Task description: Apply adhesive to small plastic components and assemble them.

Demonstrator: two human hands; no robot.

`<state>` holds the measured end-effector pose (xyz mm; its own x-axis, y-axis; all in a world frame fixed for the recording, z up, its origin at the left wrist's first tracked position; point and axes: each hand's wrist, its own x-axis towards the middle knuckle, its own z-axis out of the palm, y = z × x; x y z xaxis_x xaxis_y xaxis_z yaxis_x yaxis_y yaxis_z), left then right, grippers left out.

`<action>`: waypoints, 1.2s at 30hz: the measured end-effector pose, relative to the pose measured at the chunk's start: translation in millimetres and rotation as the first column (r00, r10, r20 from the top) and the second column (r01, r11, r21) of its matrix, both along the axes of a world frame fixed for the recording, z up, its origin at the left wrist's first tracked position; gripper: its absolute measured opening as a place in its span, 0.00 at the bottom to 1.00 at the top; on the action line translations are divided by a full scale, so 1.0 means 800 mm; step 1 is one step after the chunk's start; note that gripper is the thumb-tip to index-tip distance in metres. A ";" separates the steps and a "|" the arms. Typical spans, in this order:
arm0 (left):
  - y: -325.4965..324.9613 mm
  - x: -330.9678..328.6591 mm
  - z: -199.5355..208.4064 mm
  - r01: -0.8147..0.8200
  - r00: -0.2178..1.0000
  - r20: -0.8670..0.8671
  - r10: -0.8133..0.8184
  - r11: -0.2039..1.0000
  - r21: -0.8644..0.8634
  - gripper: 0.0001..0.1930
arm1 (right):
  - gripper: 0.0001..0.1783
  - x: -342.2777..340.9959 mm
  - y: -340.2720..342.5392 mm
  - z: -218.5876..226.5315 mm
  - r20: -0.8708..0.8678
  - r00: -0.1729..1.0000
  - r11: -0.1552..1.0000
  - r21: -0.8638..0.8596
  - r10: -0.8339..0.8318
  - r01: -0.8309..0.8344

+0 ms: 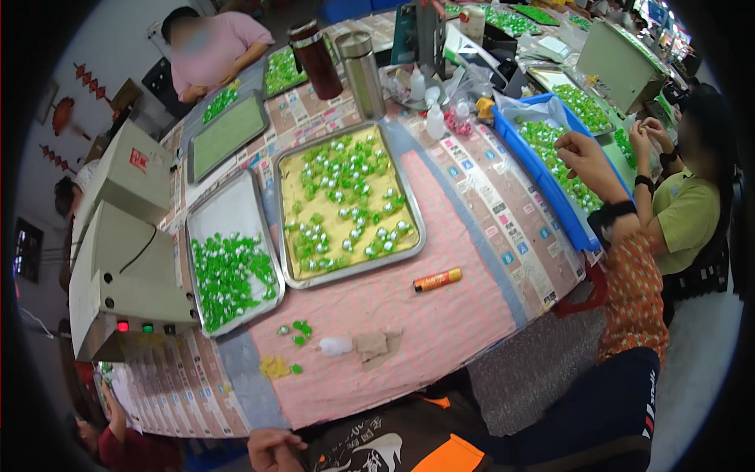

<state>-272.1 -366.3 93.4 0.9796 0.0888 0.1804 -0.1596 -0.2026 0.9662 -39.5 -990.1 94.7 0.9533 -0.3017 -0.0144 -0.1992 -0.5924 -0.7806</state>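
Note:
My right hand (pixel 588 164) is raised over the blue tray (pixel 582 234) of green pieces, fingers curled in; what they hold, if anything, is hidden. Low at the front edge, by my lap, my left hand (pixel 275 450) has its fingers bent together, and I cannot make out anything in them. Before me a metal tray (pixel 421 240) lined with yellow carries green and white bead-like pieces (pixel 338 177). Left of it a second metal tray (pixel 228 200) holds more green pieces (pixel 232 275). An orange glue tube (pixel 437 280) lies on the pink cloth (pixel 464 236).
A small white bottle (pixel 336 345), a cardboard scrap (pixel 376 348) and loose green pieces (pixel 300 332) lie near the front. Grey machine boxes (pixel 130 283) stand left. Two flasks (pixel 362 75) stand behind the trays. Co-workers (pixel 224 51) sit at the far left and right.

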 end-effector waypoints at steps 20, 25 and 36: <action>-0.157 0.043 0.012 0.715 0.478 -0.424 -0.769 0.621 -0.321 0.16 | 0.08 -0.292 0.327 -0.025 0.036 0.992 0.309 0.948 0.119 -0.071; -0.165 0.039 -0.002 0.706 0.677 -0.256 -0.690 0.707 -0.039 0.21 | 0.10 -0.314 0.373 -0.040 0.089 0.988 0.292 0.948 0.126 -0.123; -0.163 0.043 -0.016 0.623 0.780 -0.215 -0.588 0.759 0.186 0.12 | 0.09 -0.322 0.392 -0.039 0.045 0.994 0.349 0.934 0.097 -0.076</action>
<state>-237.7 -496.4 80.6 0.8291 -0.5587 -0.0212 -0.1987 -0.3298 0.9229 -297.1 -676.7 63.4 0.9698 0.0002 -0.2440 -0.2111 0.5018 -0.8388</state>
